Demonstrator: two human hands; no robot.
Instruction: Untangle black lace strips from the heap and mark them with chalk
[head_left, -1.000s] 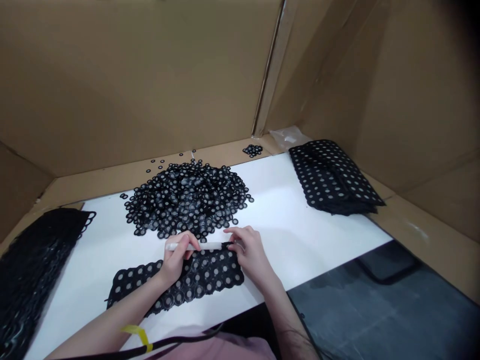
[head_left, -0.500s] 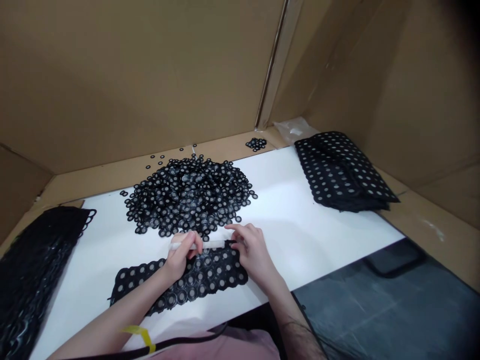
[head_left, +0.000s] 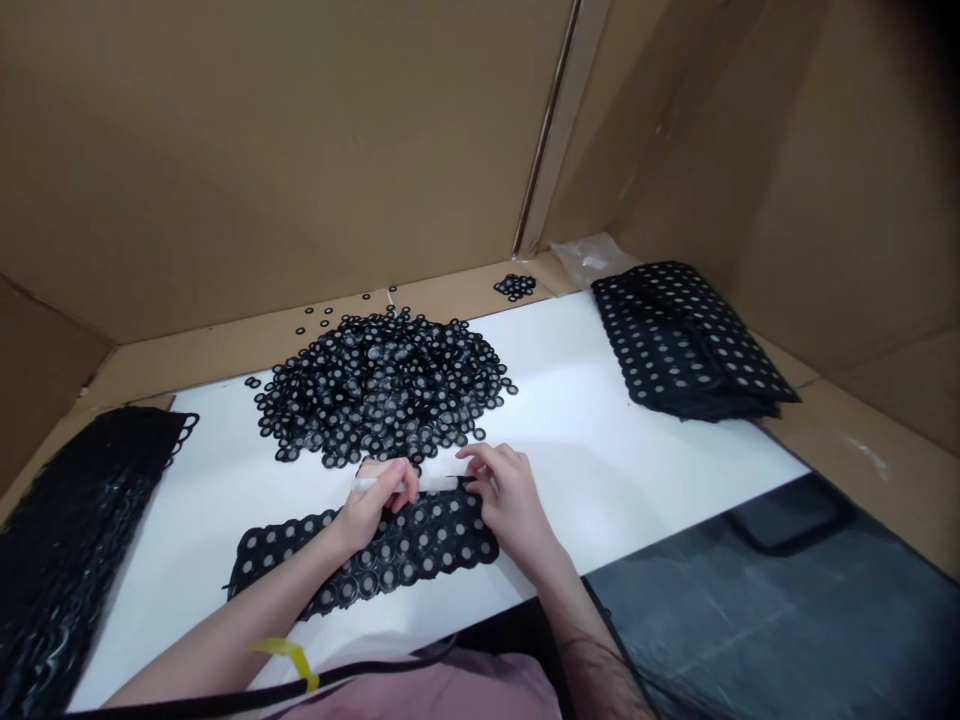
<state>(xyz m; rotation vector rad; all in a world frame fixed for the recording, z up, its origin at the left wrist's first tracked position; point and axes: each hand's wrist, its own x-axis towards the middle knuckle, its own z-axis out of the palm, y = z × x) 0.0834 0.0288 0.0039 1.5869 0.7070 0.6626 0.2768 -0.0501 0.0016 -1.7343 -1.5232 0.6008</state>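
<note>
Left hand (head_left: 379, 497) grips a slim white stick (head_left: 436, 484); right hand (head_left: 507, 490) curls, hold unclear. Beneath lies a scalloped, dotted black sheet (head_left: 417, 553).

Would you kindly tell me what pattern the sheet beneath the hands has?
The sheet is black with rows of pale grey dots, best seen in the head view.
</note>
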